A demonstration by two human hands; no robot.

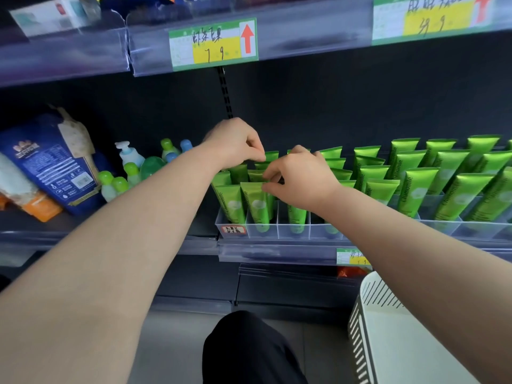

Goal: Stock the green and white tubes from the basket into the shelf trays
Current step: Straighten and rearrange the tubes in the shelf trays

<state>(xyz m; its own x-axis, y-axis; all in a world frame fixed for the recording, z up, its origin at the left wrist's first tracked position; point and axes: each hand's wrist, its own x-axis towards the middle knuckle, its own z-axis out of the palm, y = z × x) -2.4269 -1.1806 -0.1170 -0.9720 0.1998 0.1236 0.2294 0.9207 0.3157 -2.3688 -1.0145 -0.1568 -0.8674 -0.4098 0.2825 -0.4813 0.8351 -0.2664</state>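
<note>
Green tubes (410, 189) with white round marks stand upright, crimped end up, in rows inside clear plastic shelf trays (293, 228). Both hands reach into the leftmost rows. My left hand (235, 142) has its fingers curled and pinches the top of a tube in a back row. Lower down, my right hand (299, 181) pinches the crimped top edge of a front tube (256, 200) with curled fingers. The white slatted basket (388, 328) stands at the lower right; its contents are not visible.
To the left of the trays stand small bottles with green caps (122, 178) and a blue bag (52, 164). A shelf above carries price tags (213, 44). My dark-clothed knee (249, 350) is below, over a grey floor.
</note>
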